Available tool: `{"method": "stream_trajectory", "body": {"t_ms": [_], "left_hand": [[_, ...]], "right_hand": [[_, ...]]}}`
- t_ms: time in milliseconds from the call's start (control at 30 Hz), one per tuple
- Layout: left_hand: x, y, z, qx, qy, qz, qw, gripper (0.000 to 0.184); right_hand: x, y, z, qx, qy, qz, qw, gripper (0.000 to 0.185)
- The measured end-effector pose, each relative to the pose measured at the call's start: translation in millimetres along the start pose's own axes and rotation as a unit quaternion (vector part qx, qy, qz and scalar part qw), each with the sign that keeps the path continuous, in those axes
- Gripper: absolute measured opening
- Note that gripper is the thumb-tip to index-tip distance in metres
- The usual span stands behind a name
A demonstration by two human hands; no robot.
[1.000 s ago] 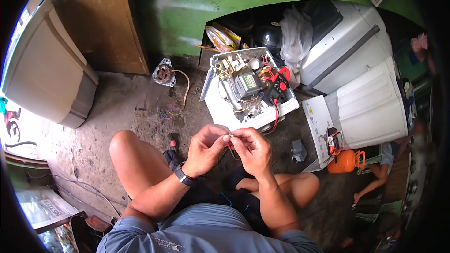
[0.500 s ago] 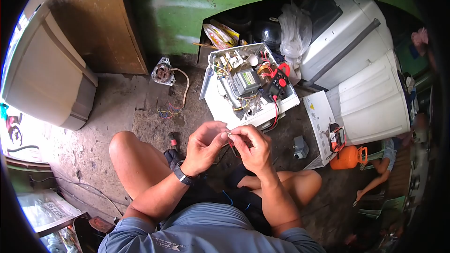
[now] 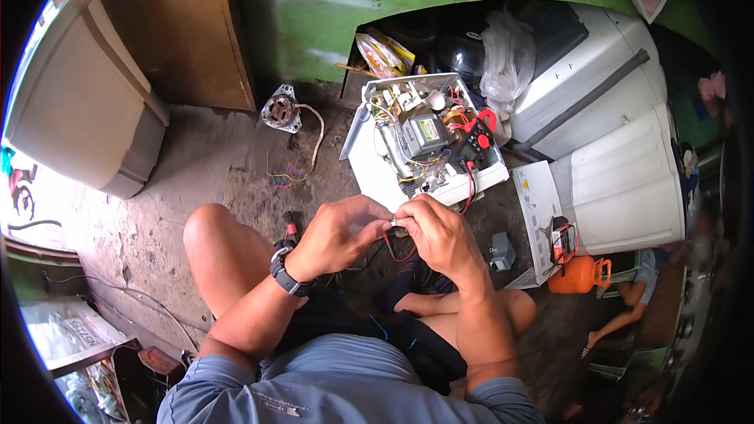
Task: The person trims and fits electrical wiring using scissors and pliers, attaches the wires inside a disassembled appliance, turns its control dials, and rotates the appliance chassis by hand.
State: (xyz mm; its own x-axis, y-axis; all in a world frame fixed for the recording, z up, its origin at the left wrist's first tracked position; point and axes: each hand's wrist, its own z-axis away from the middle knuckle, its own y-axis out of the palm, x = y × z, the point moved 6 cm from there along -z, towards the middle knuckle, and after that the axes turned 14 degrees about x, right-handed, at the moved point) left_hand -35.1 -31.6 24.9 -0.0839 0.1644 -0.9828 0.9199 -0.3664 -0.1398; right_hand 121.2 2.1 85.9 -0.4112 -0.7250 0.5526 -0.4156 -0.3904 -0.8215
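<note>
My left hand [image 3: 343,229] and my right hand [image 3: 437,237] meet fingertip to fingertip above my lap. Both are closed in a pinch on one small pale metallic piece [image 3: 393,221], mostly covered by the fingers, so its kind is unclear. Just beyond them sits an opened white microwave oven [image 3: 375,163] with its wiring and a transformer [image 3: 425,134] exposed. A red and black clamp meter [image 3: 478,140] lies on its right side. A red test lead [image 3: 387,246] hangs below my hands.
A motor [image 3: 280,111] with a cable and loose coloured wires lies on the floor at left. To the right are a small grey block [image 3: 503,251], a white panel [image 3: 537,212] and an orange tank [image 3: 577,275]. Another person's leg [image 3: 616,326] shows at far right.
My left fingers have closed in around the small piece, and my right hand has curled further over it. The whole view has shifted slightly. The microwave oven and clamp meter stay in place.
</note>
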Motion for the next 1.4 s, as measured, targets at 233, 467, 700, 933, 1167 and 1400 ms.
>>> {"method": "stream_trajectory", "body": {"t_ms": [233, 467, 700, 933, 1167, 1400], "left_hand": [[-1.9, -5.1, -1.2, -0.027, -0.011, -0.008, 1.000, 0.016], [13.3, -5.2, -4.6, 0.001, -0.092, 0.016, 0.996, 0.015], [35.8, 1.1, -11.8, -0.047, -0.008, 0.309, 0.950, 0.027], [51.9, 10.4, -8.6, -0.069, -0.013, 0.491, 0.868, 0.032], [55.3, 10.5, -6.5, -0.097, -0.032, 0.527, 0.843, 0.026], [62.7, 14.5, -5.0, -0.103, -0.039, 0.604, 0.790, 0.022]], "right_hand": [[2.8, -1.0, -16.7, 0.067, -0.018, 0.042, 0.997, 0.013], [0.2, -5.0, -25.1, 0.063, -0.033, 0.017, 0.997, 0.010], [-9.7, -3.1, -32.3, 0.014, -0.030, -0.033, 0.999, 0.012], [-21.0, 7.7, -27.5, -0.079, -0.007, -0.097, 0.992, 0.013], [-14.0, 19.3, -24.2, -0.164, -0.037, -0.051, 0.984, 0.012], [-6.9, 22.6, -27.8, -0.158, -0.053, -0.014, 0.986, 0.013]]}}
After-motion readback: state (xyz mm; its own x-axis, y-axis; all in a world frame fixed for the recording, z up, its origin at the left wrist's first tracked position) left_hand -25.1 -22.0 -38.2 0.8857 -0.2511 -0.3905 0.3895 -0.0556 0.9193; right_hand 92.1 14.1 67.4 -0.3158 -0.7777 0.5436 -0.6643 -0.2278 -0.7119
